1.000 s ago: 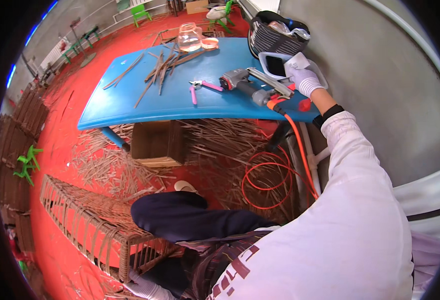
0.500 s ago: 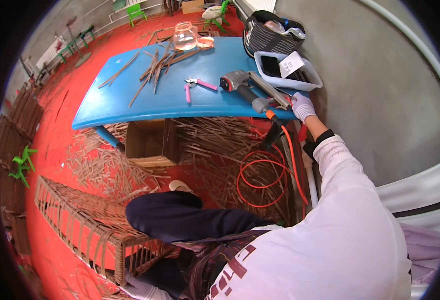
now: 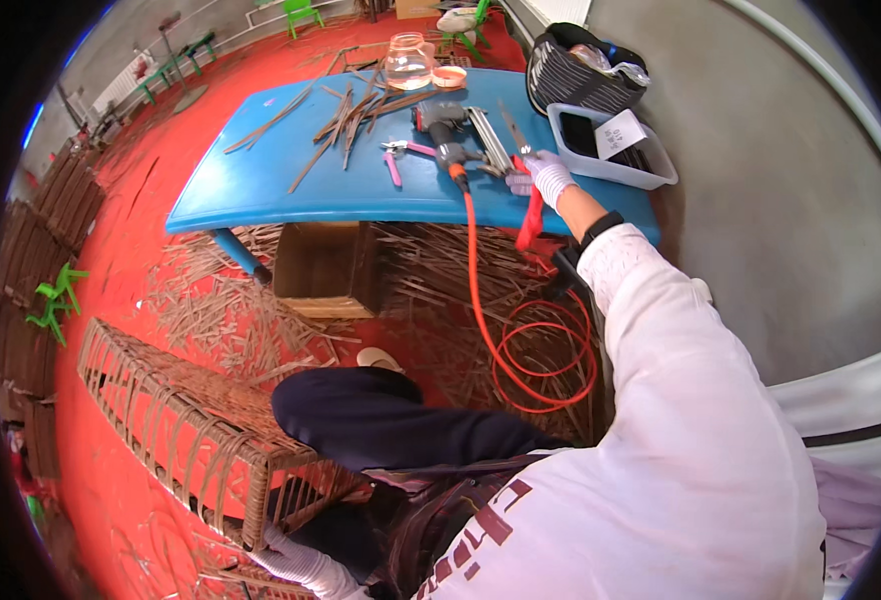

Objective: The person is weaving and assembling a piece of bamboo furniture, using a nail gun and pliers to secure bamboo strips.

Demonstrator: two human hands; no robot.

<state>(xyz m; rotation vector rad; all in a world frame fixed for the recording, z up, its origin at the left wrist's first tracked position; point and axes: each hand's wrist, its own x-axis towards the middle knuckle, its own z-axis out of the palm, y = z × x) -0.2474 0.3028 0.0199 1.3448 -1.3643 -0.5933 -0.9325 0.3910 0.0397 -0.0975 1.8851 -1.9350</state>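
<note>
In a striped white glove, my right hand (image 3: pixel 549 175) is closed around a long metal-bladed tool (image 3: pixel 513 128) with a red wrapped handle, above the right part of the blue table. Its exact kind is unclear. Just left of that hand lies a grey and black pneumatic nail gun (image 3: pixel 448 140) with an orange hose. Pink-handled pruning shears (image 3: pixel 397 152) rest farther left. My left hand (image 3: pixel 296 560), also gloved, is low at the near corner of a brown woven rattan frame (image 3: pixel 176 425), its fingers partly hidden behind the corner post.
The blue table (image 3: pixel 261 190) carries loose rattan strips (image 3: pixel 346 125), a clear jar (image 3: pixel 408 65), a white tray (image 3: pixel 601 172) and a striped bag (image 3: pixel 576 80). Underneath are a cardboard box (image 3: pixel 326 265), scattered strips and the coiled orange hose (image 3: pixel 521 400). A grey wall (image 3: pixel 781 220) stands to the right.
My right hand has moved left from the table's right edge and lifted the bladed tool. The nail gun has shifted and turned, and its hose hangs farther left. My left hand stays at the frame.
</note>
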